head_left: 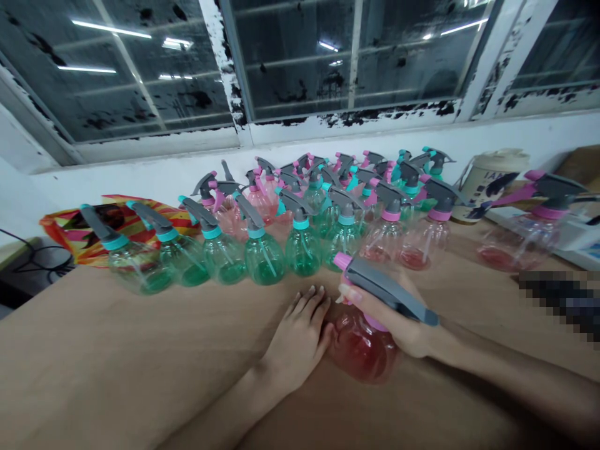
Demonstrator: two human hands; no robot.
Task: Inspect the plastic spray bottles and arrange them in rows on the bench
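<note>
Left forearm [225, 400] is nearest the lens, in from 7 o'clock. Its left grip [295, 337], a bare hand, lies palm-down on the flat light-brown desk [94, 350], released, at 9 o'clock to the held bottle. Thumb is right by the bottle wall; can't tell if touching.

Right grip [415, 340] is wrapped round the neck of a clear, rounded plastic spray bottle [365, 359] with red liquid, pink collar and grey lever sprayer [394, 287]. Bottle sits at 5 o'clock from frame centre.

Risks as I read it:
- Stray squirt. One digit sits up near the pink nozzle [343, 260], aimed about 11 o'clock. Can't tell if the trigger is pressed; a hard clench could wet the clear round green-liquid bottles [265, 261].
- Tip or slip. Hold is high, body round, left side not bracing firmly; a wrist roll could do it.
- Loose collar. Thread seating isn't visible; if slack, body could drop on a lift.
- Knock-on. Row stands close at 10 to 12; a forward shove could topple several. Wide right swing could clip the lone clear red-liquid bottle [520, 250] at 2.
</note>
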